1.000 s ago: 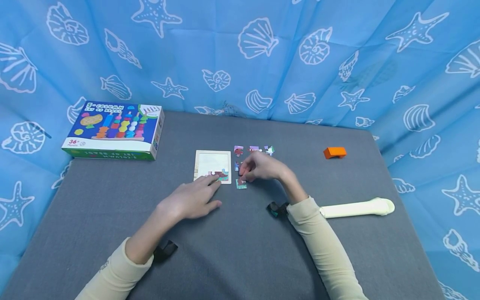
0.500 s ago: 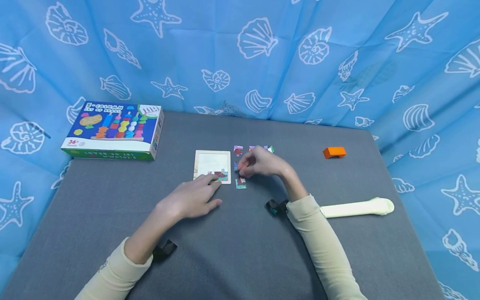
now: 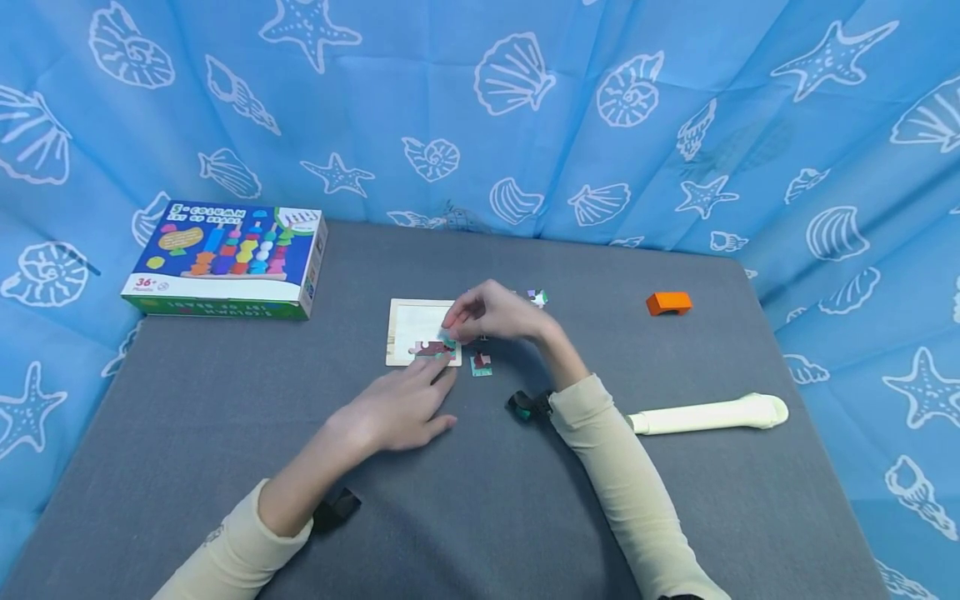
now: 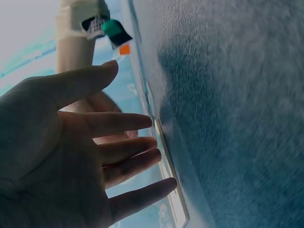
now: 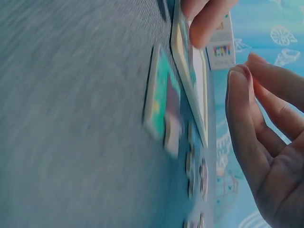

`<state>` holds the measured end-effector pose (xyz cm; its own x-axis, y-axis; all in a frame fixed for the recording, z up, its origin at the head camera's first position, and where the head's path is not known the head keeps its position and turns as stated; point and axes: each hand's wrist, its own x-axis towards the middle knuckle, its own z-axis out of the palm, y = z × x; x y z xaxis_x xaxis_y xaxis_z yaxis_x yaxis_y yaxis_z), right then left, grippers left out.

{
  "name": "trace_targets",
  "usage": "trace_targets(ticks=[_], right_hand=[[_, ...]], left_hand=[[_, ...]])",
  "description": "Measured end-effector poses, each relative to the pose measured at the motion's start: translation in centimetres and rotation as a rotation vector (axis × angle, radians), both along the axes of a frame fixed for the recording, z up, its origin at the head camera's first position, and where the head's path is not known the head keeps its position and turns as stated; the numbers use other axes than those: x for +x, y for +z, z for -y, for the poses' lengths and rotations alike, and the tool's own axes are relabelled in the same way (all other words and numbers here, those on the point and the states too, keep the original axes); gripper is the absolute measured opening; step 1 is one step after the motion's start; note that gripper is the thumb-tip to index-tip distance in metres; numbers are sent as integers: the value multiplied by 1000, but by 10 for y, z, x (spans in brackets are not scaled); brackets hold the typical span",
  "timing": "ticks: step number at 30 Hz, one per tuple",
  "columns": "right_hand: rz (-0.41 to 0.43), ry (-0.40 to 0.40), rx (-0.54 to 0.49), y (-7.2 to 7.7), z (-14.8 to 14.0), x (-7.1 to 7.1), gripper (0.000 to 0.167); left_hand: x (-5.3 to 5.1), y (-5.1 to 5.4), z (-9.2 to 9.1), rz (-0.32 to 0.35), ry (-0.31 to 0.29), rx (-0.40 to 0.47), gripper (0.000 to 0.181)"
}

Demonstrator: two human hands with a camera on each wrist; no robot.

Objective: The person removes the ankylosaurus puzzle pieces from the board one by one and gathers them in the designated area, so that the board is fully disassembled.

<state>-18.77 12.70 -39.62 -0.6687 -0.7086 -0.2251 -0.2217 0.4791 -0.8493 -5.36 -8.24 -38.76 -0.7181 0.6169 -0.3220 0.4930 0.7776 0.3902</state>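
In the head view, a square wooden puzzle tray [image 3: 395, 333] lies mid-table with several joined jigsaw pieces [image 3: 431, 349] along its near side. My left hand [image 3: 397, 408] rests at the tray's near edge, fingers extended; the left wrist view shows them spread beside the tray rim [image 4: 178, 199]. Over the tray's right side, my right hand [image 3: 491, 312] pinches what looks like a small pale-blue puzzle piece [image 3: 446, 336], blurred and mostly covered by the fingertips. A loose teal and brown puzzle piece [image 3: 481, 364] lies right of the tray, large in the right wrist view.
Another loose puzzle piece [image 3: 537, 297] lies beyond my right hand, which covers others. A bead-set box [image 3: 225, 262] stands at the back left. An orange arch block [image 3: 669, 303] and a cream-coloured rod-like object [image 3: 712, 416] lie to the right.
My right hand has moved left from the loose pieces to above the tray's right side. My left hand has shifted slightly right and nearer along the tray's near edge.
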Motion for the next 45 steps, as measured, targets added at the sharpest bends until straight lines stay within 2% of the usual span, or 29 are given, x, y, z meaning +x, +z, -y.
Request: trace_targets(ticks=[7, 8, 14, 15, 17, 21, 30, 31, 32, 37, 38, 39, 45], right_hand=[[15, 87, 30, 0, 29, -6, 17], [13, 99, 50, 0, 33, -6, 17], [0, 89, 215, -1, 51, -7, 9], [-1, 85, 232, -2, 52, -7, 7], [-3, 86, 246, -2, 53, -7, 6], [10, 98, 219, -3, 51, -6, 6], [35, 139, 83, -6, 41, -3, 10], [31, 133, 67, -6, 39, -3, 11], [24, 125, 48, -5, 37, -2, 11], [-3, 50, -15, 0, 22, 1, 12], [0, 40, -20, 2, 17, 2, 12], [5, 30, -18, 4, 13, 2, 13], [18, 6, 10, 13, -16, 7, 16]], left_hand=[[2, -1, -3, -2, -5, -24, 71], [1, -8, -2, -19, -8, -13, 72], [3, -7, -3, -22, 1, -5, 71], [4, 0, -4, -8, 6, -15, 70], [4, -1, -4, -7, 8, -22, 69], [3, -1, -4, 3, 10, -32, 70], [3, -1, -3, 24, 14, -15, 70], [3, -1, -3, 23, 14, -13, 70], [2, -7, -2, 3, 6, -7, 71], [4, -7, -2, -23, 4, -6, 70], [4, -8, -2, -27, 4, -7, 70], [4, -1, -3, -11, 13, -17, 69], [4, -3, -3, -13, 22, -32, 68]])
